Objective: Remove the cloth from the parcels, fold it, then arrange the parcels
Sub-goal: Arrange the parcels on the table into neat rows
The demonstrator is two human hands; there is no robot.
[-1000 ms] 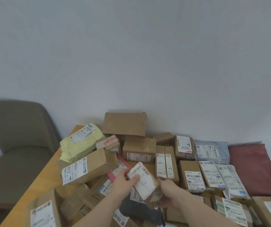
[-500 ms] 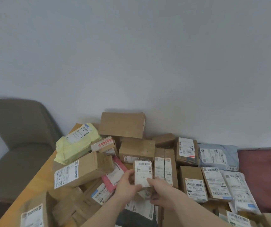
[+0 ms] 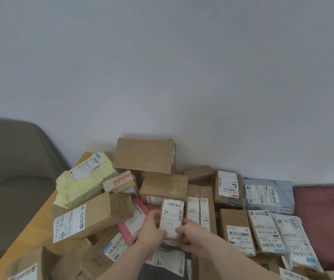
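Many cardboard parcels with white labels cover a wooden table point(image 3: 34, 225). Both hands hold one small labelled box point(image 3: 171, 216) upright in the middle of the pile. My left hand point(image 3: 152, 229) grips its left side and my right hand point(image 3: 190, 231) grips its lower right edge. The box stands just left of a long taped box point(image 3: 200, 209). A folded dark red cloth point(image 3: 323, 223) lies at the far right of the table. At the left sit a yellow padded bag point(image 3: 83, 180) and a long brown box point(image 3: 93, 217).
A grey-green chair point(image 3: 14, 178) stands left of the table. A plain wall runs right behind the parcels. A large brown box point(image 3: 144, 155) tops the back of the pile. A grey mailer point(image 3: 267, 196) and flat labelled packets point(image 3: 291, 237) lie in rows toward the right.
The small box has turned from tilted to upright and moved up and away from me, next to the long taped box. Both hands went with it.
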